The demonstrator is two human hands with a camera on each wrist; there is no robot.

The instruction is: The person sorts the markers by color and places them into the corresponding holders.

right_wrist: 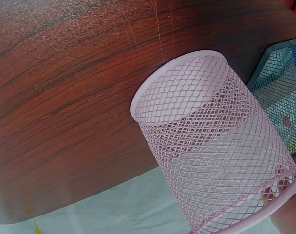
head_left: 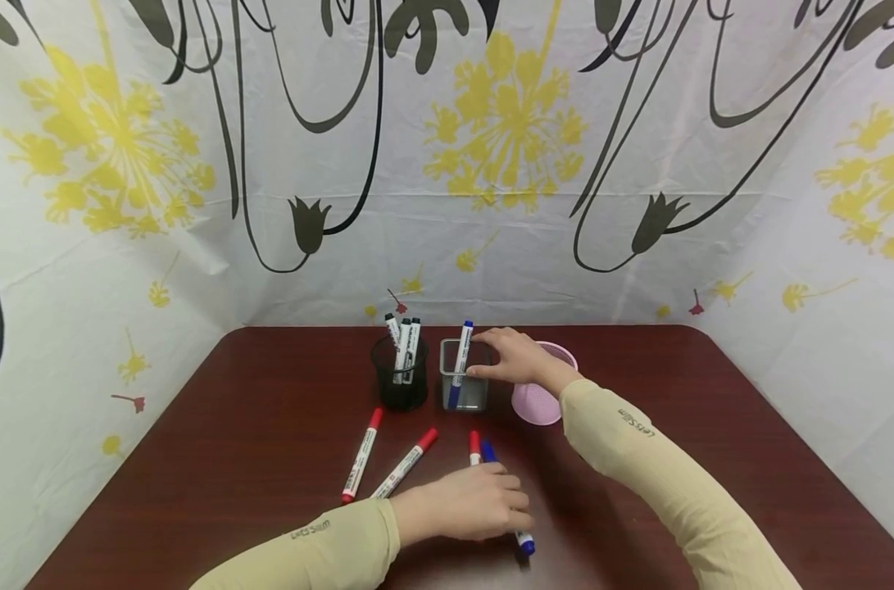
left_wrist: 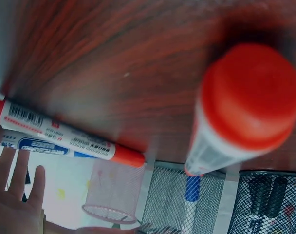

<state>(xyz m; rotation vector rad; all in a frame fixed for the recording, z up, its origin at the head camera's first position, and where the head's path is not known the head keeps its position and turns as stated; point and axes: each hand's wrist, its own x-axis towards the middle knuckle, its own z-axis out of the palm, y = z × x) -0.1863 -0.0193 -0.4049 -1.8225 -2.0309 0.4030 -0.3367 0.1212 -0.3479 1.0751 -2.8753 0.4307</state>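
In the head view my left hand [head_left: 469, 501] is over a blue-capped marker [head_left: 524, 542] lying on the table, its fingers reaching across it. The left wrist view shows these fingers fairly straight beside that blue marker [left_wrist: 41, 146]; firm contact is unclear. A red-capped marker [left_wrist: 65, 131] lies alongside, partly hidden by the hand in the head view. My right hand [head_left: 516, 356] is at the grey mesh square holder [head_left: 465, 393], thumb and fingers spread apart next to a blue marker [head_left: 461, 352] that leans upright inside it.
A black mesh cup [head_left: 402, 397] with several black-capped markers stands left of the grey holder. To its right, under my right wrist, is a pink mesh cup [head_left: 537, 403]. Two red markers, one upright-lying [head_left: 361, 455] and one slanted [head_left: 406, 465], lie on the brown table [head_left: 270, 442].
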